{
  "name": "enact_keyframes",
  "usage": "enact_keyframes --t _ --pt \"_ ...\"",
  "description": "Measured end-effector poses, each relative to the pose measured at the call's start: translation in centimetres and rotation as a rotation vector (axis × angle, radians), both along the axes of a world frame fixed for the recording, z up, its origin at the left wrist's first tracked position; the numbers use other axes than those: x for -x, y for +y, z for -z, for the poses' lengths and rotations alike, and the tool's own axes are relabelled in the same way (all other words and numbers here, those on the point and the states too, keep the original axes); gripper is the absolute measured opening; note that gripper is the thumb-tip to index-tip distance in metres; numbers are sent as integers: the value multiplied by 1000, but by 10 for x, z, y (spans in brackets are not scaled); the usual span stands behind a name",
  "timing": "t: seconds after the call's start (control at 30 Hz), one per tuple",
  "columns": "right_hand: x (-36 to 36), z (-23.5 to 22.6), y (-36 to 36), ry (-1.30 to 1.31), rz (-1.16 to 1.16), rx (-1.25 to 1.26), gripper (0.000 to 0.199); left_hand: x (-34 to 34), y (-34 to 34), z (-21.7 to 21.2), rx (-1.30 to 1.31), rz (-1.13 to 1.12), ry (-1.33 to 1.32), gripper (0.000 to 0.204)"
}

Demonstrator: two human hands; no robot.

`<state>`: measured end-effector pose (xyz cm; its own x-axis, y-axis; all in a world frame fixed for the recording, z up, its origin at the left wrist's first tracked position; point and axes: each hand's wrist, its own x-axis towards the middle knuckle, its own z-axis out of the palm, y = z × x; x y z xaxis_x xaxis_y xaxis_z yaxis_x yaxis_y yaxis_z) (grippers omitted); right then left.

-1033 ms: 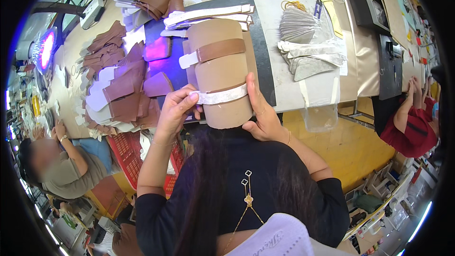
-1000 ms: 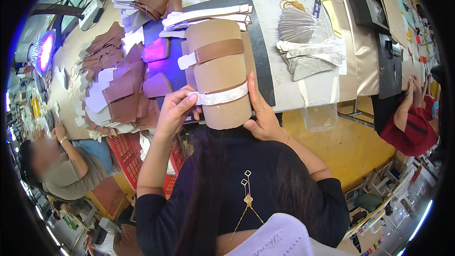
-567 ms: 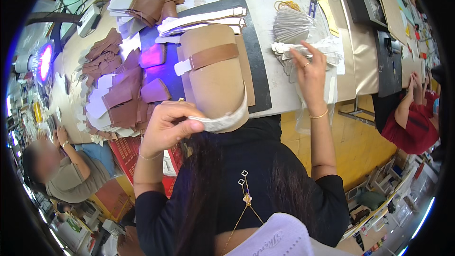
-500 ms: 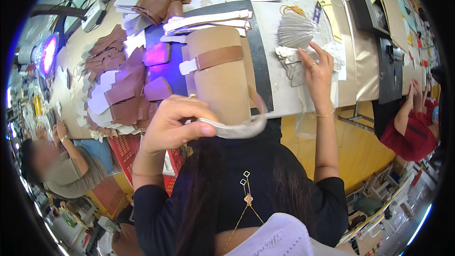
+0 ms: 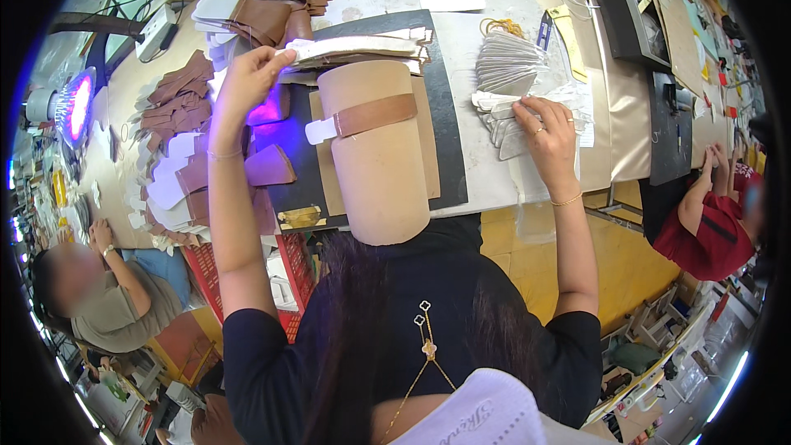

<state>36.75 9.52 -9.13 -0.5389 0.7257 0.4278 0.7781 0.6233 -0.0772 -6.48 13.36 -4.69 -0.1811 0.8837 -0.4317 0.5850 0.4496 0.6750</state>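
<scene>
My left hand [image 5: 251, 82] reaches up to a stack of long leather strips [image 5: 362, 49] with white faces. Its thumb and fingers pinch the left end of the stack. My right hand [image 5: 548, 136] rests at the pile of small whitish pieces [image 5: 503, 119], its bent fingertips closed on a piece at the near edge. The fingertips partly hide that piece. Between my arms lies a tan, rounded cylinder form [image 5: 379, 173] on a tan board. Across it runs a brown leather strap [image 5: 379, 113] with a white tab [image 5: 320, 130] at its left end.
Brown and white leather pieces [image 5: 177, 185] heap on the left, beside a glowing lamp [image 5: 78, 107]. A fan of grey-white pieces [image 5: 511, 62] lies beyond my right hand. A red crate [image 5: 298, 276] stands below the table edge. Seated people flank both sides.
My left hand has let go of the curved whitish strip near the cylinder's front end and moved up to the strip stack. My right hand has shifted down slightly, its fingers drawing together.
</scene>
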Motion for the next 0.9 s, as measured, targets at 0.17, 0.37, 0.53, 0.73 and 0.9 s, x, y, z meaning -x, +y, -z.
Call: enact_keyframes --t 0.17,0.37,0.53,0.73,0.9 --pt "-1 1 1 41 -34 4 29 -9 -41 -2 -325 -53 139 35" --pt "1 -3 6 -27 -41 9 19 -29 -83 -26 3 6 -288 32" --pt "1 -14 10 14 -77 116 15 -46 -100 -49 -223 -114 -273 23" --pt "6 -56 19 113 -49 392 13 -90 -110 -86 -573 -2 -178 15" --pt "31 -107 -6 543 -54 711 16 -140 -90 -86 -782 481 -31 26"
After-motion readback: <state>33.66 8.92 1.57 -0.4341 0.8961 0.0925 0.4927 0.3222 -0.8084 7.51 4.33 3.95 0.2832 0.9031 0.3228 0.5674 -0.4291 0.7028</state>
